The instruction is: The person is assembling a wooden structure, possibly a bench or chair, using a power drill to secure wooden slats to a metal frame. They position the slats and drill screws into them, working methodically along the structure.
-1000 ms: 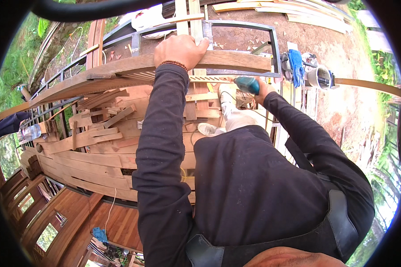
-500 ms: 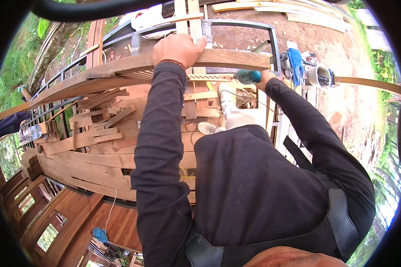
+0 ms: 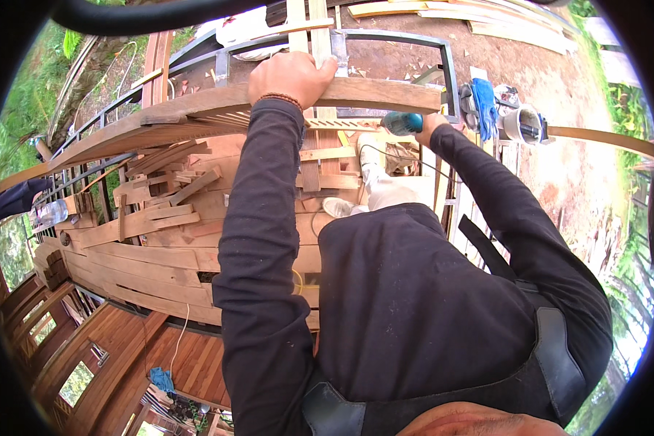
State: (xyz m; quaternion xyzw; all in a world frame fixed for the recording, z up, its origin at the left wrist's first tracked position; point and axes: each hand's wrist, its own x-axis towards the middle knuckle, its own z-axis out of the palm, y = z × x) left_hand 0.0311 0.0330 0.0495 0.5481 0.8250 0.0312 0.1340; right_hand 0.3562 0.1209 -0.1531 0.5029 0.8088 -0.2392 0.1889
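Power tool [image 3: 404, 123] in right hand [image 3: 433, 126] points left, axis sideways; left hand [image 3: 291, 80] grips rail [image 3: 385, 96].

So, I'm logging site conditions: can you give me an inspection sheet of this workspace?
Surface: wooden plank floor, partly covered.
Job's things: curved wooden rail; teal power tool just below its right end in view.
Clutter: wood offcuts scattered over the floor.
Hands: left hand grips the rail; right hand holds the tool.
Cables: white cord at lower left.
Surroundings: metal frame beyond the rail; blue glove and white bucket at right.
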